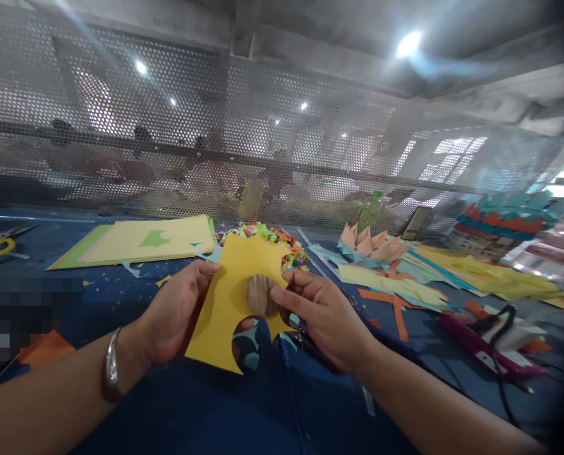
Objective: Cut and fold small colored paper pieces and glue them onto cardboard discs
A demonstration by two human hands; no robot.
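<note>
Head view: the left hand (177,313) grasps the left edge of the yellow card (222,300) above the table (177,411), while the right hand (322,309) pinches a disc (261,295) against its face, apparently positioning it. The next move seems to call for keeping the disc steady.

silver bangle (112,363) — left wrist (132,346)
</note>
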